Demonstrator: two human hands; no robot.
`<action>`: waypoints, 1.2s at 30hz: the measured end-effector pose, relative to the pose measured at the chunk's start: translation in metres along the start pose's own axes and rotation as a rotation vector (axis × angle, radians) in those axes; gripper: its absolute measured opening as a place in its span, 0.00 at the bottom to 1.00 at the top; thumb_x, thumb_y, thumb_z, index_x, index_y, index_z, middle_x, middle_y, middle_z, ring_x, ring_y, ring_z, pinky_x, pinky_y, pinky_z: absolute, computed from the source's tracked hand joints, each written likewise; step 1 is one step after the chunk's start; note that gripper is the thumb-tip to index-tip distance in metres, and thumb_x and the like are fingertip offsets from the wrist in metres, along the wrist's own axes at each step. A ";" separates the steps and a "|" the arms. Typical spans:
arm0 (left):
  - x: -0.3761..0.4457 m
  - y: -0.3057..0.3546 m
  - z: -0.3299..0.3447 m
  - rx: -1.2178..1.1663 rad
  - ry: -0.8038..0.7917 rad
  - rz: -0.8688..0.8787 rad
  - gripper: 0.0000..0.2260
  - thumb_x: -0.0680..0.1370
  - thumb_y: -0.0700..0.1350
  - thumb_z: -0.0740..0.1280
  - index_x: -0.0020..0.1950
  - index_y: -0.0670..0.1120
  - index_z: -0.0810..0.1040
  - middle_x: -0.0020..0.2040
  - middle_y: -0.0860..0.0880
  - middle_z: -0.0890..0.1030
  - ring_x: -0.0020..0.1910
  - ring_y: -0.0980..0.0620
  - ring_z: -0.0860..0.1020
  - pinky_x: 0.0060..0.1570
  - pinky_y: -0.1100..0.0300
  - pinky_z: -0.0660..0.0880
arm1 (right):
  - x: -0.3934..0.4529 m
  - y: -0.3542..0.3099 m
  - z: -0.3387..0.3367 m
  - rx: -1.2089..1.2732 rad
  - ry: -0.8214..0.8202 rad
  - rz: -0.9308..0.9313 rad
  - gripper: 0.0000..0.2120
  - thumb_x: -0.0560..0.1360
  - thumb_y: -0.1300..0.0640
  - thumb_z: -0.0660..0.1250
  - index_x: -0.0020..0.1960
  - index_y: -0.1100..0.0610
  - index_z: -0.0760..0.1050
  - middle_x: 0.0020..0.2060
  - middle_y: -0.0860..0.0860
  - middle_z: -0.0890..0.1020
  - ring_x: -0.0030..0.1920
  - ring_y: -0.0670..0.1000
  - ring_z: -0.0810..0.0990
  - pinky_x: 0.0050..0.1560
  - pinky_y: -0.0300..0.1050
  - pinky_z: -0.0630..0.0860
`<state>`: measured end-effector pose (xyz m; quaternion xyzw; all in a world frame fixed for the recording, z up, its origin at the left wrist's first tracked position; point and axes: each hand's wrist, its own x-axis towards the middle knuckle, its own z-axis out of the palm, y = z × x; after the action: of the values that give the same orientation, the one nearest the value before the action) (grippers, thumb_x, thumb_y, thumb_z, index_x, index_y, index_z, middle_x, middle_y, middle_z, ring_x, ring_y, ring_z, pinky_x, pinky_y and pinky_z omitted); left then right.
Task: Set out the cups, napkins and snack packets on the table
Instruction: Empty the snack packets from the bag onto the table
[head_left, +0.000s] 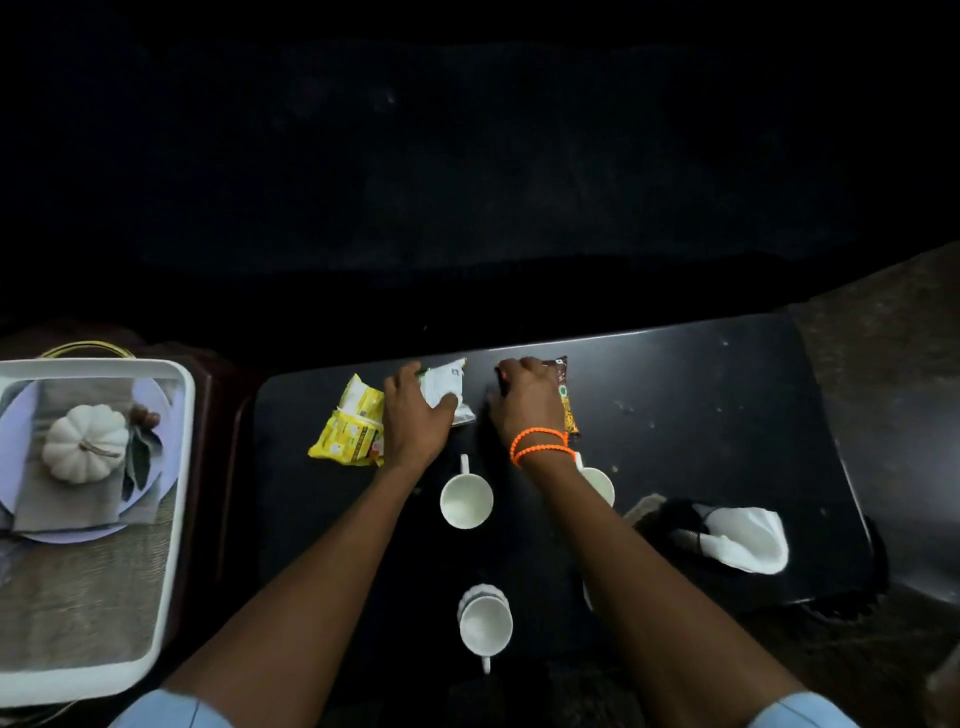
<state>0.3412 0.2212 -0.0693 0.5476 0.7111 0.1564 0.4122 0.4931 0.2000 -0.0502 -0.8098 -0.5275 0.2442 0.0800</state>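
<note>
On the black table (701, 415), my left hand (415, 415) grips a white snack packet (444, 387) near the far edge. My right hand (527, 402), with orange bands at the wrist, rests on a dark brown snack packet (567, 400). Yellow snack packets (353, 423) lie just left of my left hand. A white cup (466, 501) stands between my forearms, a second white cup (597, 486) is partly hidden behind my right wrist, and a third white cup (485, 626) stands nearer to me. A white napkin (743, 538) lies at the right.
A white tray (176, 467) sits on a side surface to the left, holding a plate, a grey cloth and a small white pumpkin (83, 441). A dark object lies beside the napkin. Beyond the table's far edge everything is dark.
</note>
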 end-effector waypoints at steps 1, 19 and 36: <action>0.001 0.001 -0.002 -0.063 0.015 -0.028 0.26 0.76 0.45 0.74 0.72 0.43 0.72 0.68 0.40 0.74 0.65 0.39 0.75 0.65 0.47 0.73 | 0.000 -0.009 0.005 0.186 -0.021 0.113 0.20 0.77 0.53 0.72 0.66 0.59 0.79 0.60 0.58 0.82 0.60 0.59 0.79 0.63 0.52 0.76; -0.010 -0.109 -0.067 0.369 -0.023 0.167 0.30 0.72 0.46 0.75 0.74 0.53 0.74 0.81 0.44 0.65 0.82 0.41 0.59 0.77 0.39 0.54 | 0.000 -0.069 0.033 0.149 -0.051 0.001 0.32 0.73 0.40 0.73 0.71 0.55 0.71 0.65 0.62 0.73 0.62 0.65 0.77 0.59 0.55 0.78; -0.016 -0.160 -0.105 0.130 0.073 0.202 0.29 0.75 0.41 0.76 0.76 0.52 0.75 0.80 0.44 0.68 0.81 0.44 0.62 0.76 0.42 0.66 | -0.025 -0.081 0.059 -0.187 -0.240 -0.235 0.31 0.75 0.71 0.68 0.74 0.50 0.71 0.74 0.54 0.68 0.70 0.62 0.67 0.57 0.60 0.82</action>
<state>0.1586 0.1739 -0.1067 0.6359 0.6756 0.1706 0.3318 0.3902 0.2051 -0.0624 -0.7115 -0.6446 0.2779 -0.0310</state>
